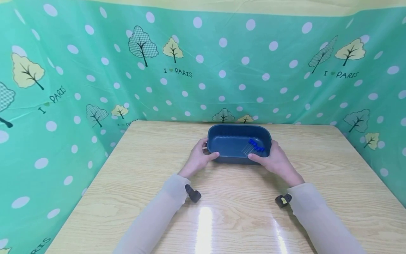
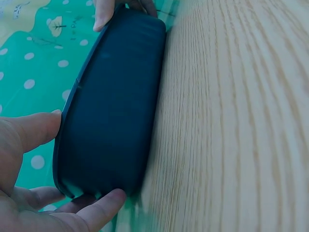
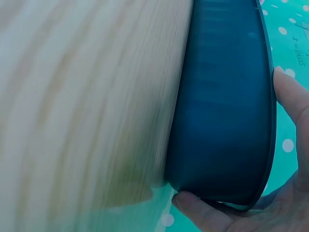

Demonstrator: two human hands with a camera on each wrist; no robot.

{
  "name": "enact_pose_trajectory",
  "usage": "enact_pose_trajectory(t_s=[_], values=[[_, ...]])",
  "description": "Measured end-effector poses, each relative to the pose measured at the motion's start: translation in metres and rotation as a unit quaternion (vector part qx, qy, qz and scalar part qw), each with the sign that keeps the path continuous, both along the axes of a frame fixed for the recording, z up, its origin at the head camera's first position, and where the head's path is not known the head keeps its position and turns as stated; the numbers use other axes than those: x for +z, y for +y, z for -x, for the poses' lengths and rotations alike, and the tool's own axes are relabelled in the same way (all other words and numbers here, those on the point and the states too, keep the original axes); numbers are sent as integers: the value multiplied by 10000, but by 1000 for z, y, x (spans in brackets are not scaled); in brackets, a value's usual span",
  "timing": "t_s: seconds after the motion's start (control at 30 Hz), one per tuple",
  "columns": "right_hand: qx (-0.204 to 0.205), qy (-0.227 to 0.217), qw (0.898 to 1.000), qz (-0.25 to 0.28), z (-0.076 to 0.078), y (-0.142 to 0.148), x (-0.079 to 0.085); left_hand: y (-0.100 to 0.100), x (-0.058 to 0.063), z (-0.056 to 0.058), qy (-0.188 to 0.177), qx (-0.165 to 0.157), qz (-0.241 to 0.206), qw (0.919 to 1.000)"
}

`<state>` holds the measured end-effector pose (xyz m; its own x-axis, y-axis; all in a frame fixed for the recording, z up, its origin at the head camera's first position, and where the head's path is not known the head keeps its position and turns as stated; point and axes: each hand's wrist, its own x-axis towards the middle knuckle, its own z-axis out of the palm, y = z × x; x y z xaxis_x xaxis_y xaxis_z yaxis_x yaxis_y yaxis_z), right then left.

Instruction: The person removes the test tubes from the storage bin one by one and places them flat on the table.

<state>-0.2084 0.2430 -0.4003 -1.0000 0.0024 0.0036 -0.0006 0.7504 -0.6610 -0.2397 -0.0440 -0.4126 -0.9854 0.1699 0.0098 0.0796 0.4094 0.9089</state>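
Note:
In the head view a dark blue oblong plastic basin (image 1: 233,160) is at the far middle of the table, on it or just above; I cannot tell which. My left hand (image 1: 200,157) grips its left end, thumb on the front rim and fingers round the side. At the right end my right hand (image 1: 275,160) grips likewise. Several thin clear sticks with bright blue ends (image 1: 253,145) lie inside, towards the right; their kind is too small to tell. Both wrist views show the outer wall of the basin (image 2: 111,101), with fingertips low on its ends.
The pale wood-grain table (image 1: 152,155) stretches around the basin and reflects light near the front. A green polka-dot curtain (image 1: 222,81) with tree prints hangs behind the table and along both sides. Each wrist wears a small black device (image 1: 194,194).

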Motion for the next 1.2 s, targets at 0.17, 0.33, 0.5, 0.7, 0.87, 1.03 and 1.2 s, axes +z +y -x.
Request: enact_pose_trajectory(t_s=[0.17,0.33,0.5,0.7,0.87,1.03,1.2], values=[[4,-41,10000,-5,-1,-2,1,-2,0,0,-42,25,-14,10000],[-40,-91,10000,-2,-1,-4,3,-4,0,-1,-20,33,-41,10000],[-83,-165,9998,-29,-1,-5,3,-5,0,0,21,24,-41,10000],[-51,-156,9998,-98,-1,-7,1,-7,1,-3,19,33,-104,9999],[-8,-65,10000,-65,-1,-8,1,-9,1,-4,23,57,-87,9999],[-17,-65,10000,-68,-1,-8,1,-10,0,-3,13,87,-70,9999],[-37,-88,9999,-86,0,-10,0,-12,-1,-3,-14,98,-81,9999]])
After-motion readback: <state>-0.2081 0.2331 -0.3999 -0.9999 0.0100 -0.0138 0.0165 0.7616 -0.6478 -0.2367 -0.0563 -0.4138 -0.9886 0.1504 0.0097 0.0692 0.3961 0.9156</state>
